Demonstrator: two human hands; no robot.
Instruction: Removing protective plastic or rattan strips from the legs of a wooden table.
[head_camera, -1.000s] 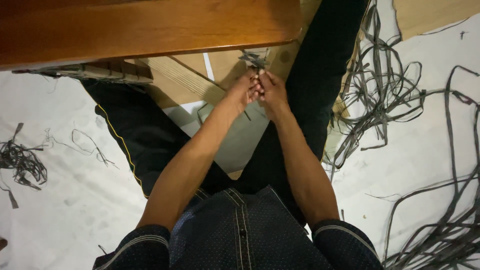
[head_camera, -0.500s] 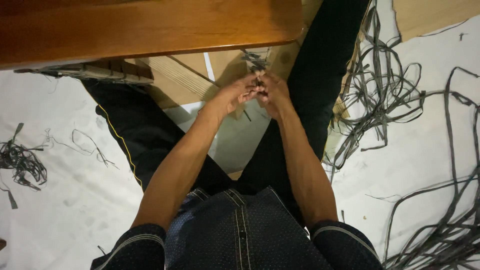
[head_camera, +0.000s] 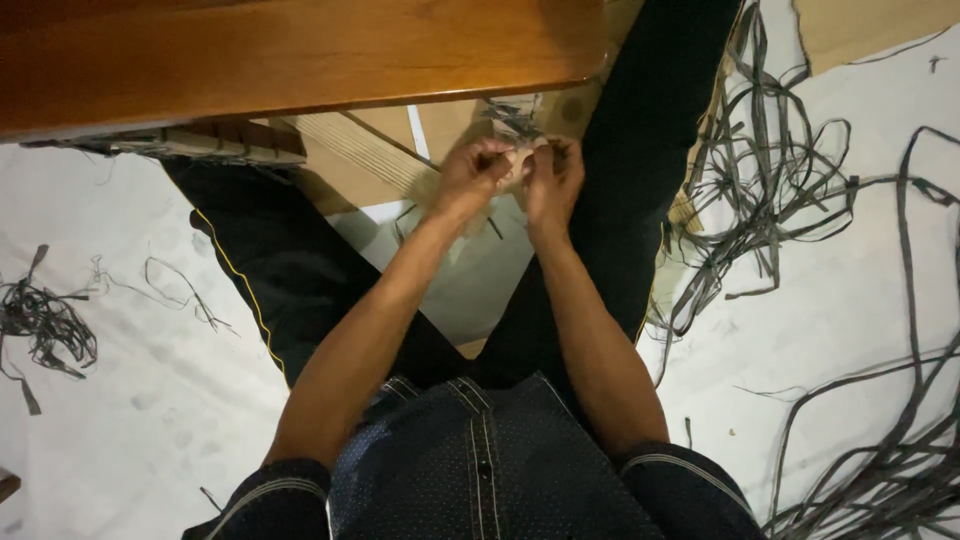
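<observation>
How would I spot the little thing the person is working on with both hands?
Find the brown wooden tabletop across the top, then look just under its right end, where the left hand and right hand meet. Pinched between them is a small pale piece with dark strips; unlike the loose strips on the floor, it is held.

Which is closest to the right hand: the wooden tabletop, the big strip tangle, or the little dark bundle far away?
From the right hand:
1. Wooden tabletop, just above it.
2. Big strip tangle, on the right.
3. Little dark bundle, far left on the white floor.
</observation>
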